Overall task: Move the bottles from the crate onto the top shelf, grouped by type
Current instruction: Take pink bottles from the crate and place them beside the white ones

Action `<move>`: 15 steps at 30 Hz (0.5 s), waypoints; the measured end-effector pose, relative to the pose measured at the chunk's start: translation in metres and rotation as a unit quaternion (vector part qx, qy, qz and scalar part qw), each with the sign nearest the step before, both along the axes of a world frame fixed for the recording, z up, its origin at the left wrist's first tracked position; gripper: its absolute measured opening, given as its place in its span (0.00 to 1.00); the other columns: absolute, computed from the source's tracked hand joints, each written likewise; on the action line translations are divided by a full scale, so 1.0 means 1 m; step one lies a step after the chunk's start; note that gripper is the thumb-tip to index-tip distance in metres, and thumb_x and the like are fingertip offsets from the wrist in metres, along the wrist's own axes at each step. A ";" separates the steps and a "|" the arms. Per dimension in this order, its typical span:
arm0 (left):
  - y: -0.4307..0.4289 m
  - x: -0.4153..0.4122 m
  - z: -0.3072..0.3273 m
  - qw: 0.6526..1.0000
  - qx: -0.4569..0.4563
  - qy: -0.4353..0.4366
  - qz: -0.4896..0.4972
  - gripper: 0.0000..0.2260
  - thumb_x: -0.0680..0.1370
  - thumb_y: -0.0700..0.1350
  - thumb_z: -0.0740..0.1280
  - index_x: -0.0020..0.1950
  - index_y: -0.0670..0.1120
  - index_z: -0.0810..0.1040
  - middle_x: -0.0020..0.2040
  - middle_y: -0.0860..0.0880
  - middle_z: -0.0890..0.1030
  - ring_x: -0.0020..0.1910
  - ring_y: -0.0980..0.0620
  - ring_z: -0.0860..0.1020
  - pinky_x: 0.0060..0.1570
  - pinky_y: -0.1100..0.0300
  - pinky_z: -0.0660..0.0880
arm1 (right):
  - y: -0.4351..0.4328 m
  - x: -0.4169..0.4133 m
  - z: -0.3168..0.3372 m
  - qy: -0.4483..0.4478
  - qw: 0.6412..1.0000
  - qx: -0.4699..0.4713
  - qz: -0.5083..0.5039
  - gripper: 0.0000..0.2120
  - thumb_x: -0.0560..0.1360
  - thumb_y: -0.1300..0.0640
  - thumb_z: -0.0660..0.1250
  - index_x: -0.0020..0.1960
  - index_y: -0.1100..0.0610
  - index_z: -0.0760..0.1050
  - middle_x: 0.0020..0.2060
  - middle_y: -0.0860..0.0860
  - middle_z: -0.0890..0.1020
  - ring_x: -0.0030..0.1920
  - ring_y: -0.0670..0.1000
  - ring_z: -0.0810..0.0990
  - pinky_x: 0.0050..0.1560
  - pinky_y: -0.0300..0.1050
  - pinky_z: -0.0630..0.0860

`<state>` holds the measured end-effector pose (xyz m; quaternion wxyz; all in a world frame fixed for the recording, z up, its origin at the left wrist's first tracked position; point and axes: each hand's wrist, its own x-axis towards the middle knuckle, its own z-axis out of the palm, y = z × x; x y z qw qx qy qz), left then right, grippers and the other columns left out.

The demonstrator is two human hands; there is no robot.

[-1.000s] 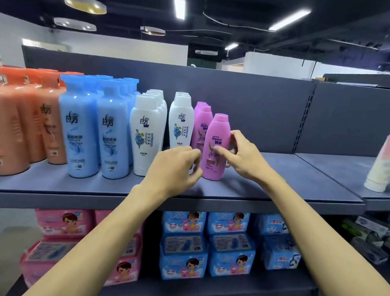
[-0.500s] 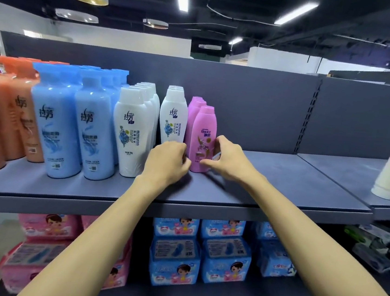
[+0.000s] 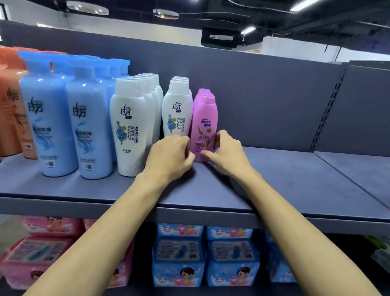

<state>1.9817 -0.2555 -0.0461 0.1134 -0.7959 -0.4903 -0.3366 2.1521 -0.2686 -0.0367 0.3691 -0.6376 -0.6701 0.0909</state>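
Pink bottle [image 3: 203, 127] now stands pushed back into its row on the top shelf [image 3: 282, 182], between my left hand [image 3: 171, 155] and right hand [image 3: 227, 151], fingertips lightly cupping it; placement looks nearly done.

Both hands, left [image 3: 170, 156] and right [image 3: 227, 152], flank the upright front pink bottle [image 3: 204, 124] on the top shelf [image 3: 282, 182], fingers touching it.
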 end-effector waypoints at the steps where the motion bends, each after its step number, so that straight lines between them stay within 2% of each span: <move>1: 0.000 0.000 0.000 1.000 0.000 -0.002 -0.001 0.08 0.74 0.48 0.62 0.42 0.44 0.75 0.40 0.48 0.79 0.42 0.43 0.76 0.38 0.53 0.72 | 0.000 -0.001 0.000 -0.001 1.000 -0.001 -0.004 0.19 0.74 0.53 0.75 0.57 0.60 0.70 0.47 0.54 0.83 0.48 0.55 0.81 0.47 0.47 0.75; 7: -0.004 -0.002 0.000 1.000 -0.008 -0.001 -0.007 0.08 0.74 0.48 0.63 0.42 0.44 0.75 0.40 0.48 0.79 0.42 0.43 0.76 0.38 0.54 0.72 | -0.011 -0.006 0.002 -0.020 0.999 0.002 -0.032 0.24 0.72 0.51 0.75 0.59 0.61 0.69 0.53 0.56 0.81 0.54 0.58 0.80 0.56 0.55 0.77; 11: -0.013 -0.004 0.003 1.000 0.012 -0.006 -0.005 0.07 0.75 0.48 0.63 0.42 0.45 0.74 0.41 0.48 0.78 0.42 0.43 0.76 0.37 0.54 0.71 | -0.030 -0.005 0.005 -0.043 0.998 0.005 -0.050 0.23 0.72 0.49 0.74 0.59 0.59 0.68 0.54 0.55 0.81 0.54 0.57 0.79 0.55 0.55 0.77; 15: -0.029 -0.005 0.011 0.998 0.027 0.039 -0.029 0.08 0.75 0.52 0.64 0.43 0.47 0.74 0.42 0.49 0.78 0.45 0.46 0.77 0.40 0.53 0.75 | -0.052 -0.003 0.015 -0.063 0.996 0.006 -0.055 0.22 0.73 0.47 0.73 0.58 0.57 0.68 0.51 0.54 0.80 0.50 0.57 0.79 0.52 0.54 0.78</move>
